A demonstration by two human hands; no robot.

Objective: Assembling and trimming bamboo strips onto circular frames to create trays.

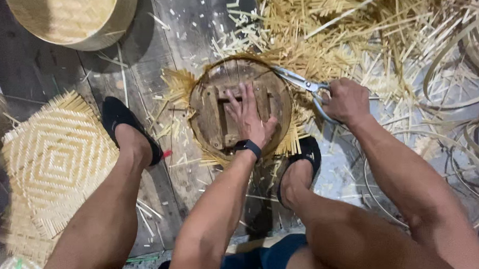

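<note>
Left hand [251, 120], fingers spread flat, pins the round wooden form [240, 105] over woven bamboo at centre; right hand [345, 101] grips scissors [300, 83], blades at the form's far-right rim, trimming flush.

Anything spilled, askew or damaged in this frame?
Cut bamboo strips lie scattered thickly over the floor beyond the round wooden mould. The left hand presses the mould; the right hand holds scissors at its rim. Nothing looks broken.

Wooden plank floor [46, 72] is littered w/ cut bamboo strips [326, 36]; woven mat [54, 162], round basket [73, 18], bamboo hoops [463, 158] and round wooden form [207, 114] are laid on it.
</note>
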